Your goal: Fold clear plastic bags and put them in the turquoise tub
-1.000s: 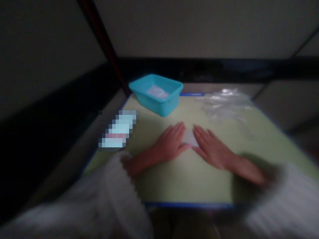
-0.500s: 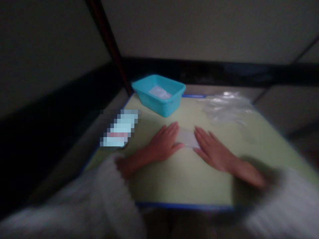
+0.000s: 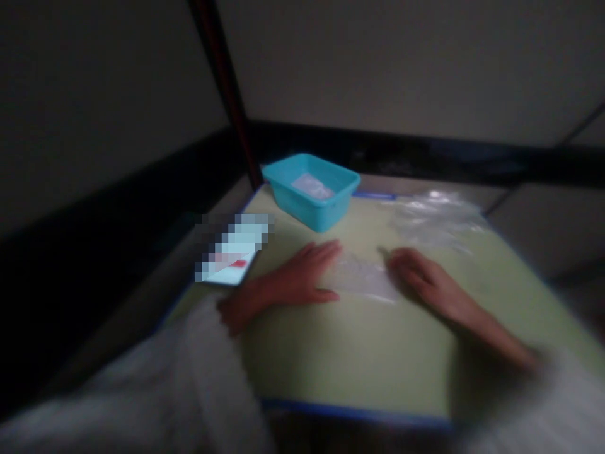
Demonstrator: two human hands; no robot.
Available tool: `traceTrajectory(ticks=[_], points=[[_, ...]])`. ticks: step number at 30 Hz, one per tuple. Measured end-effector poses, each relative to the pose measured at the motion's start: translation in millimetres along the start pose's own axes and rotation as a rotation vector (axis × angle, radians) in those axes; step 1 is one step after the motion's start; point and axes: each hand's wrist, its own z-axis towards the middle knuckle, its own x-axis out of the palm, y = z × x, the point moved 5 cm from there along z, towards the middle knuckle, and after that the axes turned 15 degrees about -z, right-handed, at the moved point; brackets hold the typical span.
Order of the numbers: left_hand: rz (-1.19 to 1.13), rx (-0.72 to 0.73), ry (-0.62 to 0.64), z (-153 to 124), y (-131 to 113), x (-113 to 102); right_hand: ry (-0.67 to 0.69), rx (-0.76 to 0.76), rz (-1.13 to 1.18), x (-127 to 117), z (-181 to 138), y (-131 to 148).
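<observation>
Clear plastic piece (image 3: 363,279) on desk (image 3: 350,359), person's side of teal tub (image 3: 305,209). Left hand (image 3: 305,277) beside plastic: fingers straight, thumb spread. Right hand (image 3: 431,284) opposite: fingers curled, can't tell if pinching.

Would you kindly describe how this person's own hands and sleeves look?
Each grip is simply a bare hand: no glove shows on the left hand or the right hand. The left sleeve and right sleeve are pale, greyish white and loose, seemingly thick and soft. The left cuff is broad; blur hides the fabric's finer texture.
</observation>
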Motion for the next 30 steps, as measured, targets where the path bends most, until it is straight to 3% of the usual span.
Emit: traceTrajectory(ticks=[11, 14, 18, 25, 27, 30], points=[[-0.092, 0.109, -0.026, -0.2, -0.1, -12.5, 0.036, 0.16, 0.111, -2.8, -2.2, -8.1], [-0.07, 0.102, -0.098, 0.5, 3.2, -16.8, 0.069, 0.145, 0.163, -3.3, -2.8, -7.4], [-0.013, -0.015, -0.248, 2.4, 12.6, -21.8, 0.159, 0.126, 0.319, 1.5, -3.9, -4.5], [0.035, -0.114, -0.437, 4.8, 21.6, -27.1, 0.379, -0.073, 0.479, 18.0, -8.5, 17.2], [0.032, -0.102, -0.469, 4.3, 19.6, -28.8, 0.372, -0.122, 0.411, 17.5, -9.0, 20.3], [0.025, -0.021, -0.538, 1.7, 9.6, -32.5, 0.259, -0.264, 0.174, 7.6, -9.3, 27.2]])
